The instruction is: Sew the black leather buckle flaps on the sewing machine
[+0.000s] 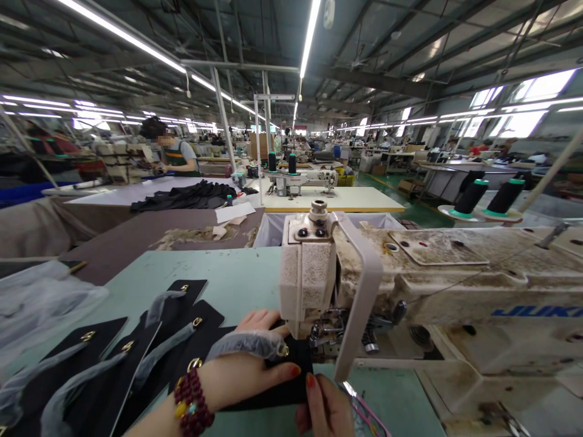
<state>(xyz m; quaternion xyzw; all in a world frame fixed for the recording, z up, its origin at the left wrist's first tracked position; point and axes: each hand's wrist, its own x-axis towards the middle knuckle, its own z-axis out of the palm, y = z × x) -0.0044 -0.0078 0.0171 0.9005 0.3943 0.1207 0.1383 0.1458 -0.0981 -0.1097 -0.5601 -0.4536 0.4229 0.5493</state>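
A black fabric piece [298, 355] with a gold buckle and a clear plastic-wrapped strap lies under the needle head of a worn cream sewing machine [437, 285]. My left hand [255, 358], with a red bead bracelet at the wrist, lies across that piece, thumb and fingers pinching it near the presser foot. At the bottom edge my right hand [325, 406] grips the piece's near edge with red-nailed fingers closed on it.
Several more black pieces with gold buckles [150, 346] are fanned over the pale green table [237, 279] to my left. Crumpled clear plastic [36, 297] lies at far left. Thread cones [471, 194] stand behind the machine. Another person [170, 149] works at a far table.
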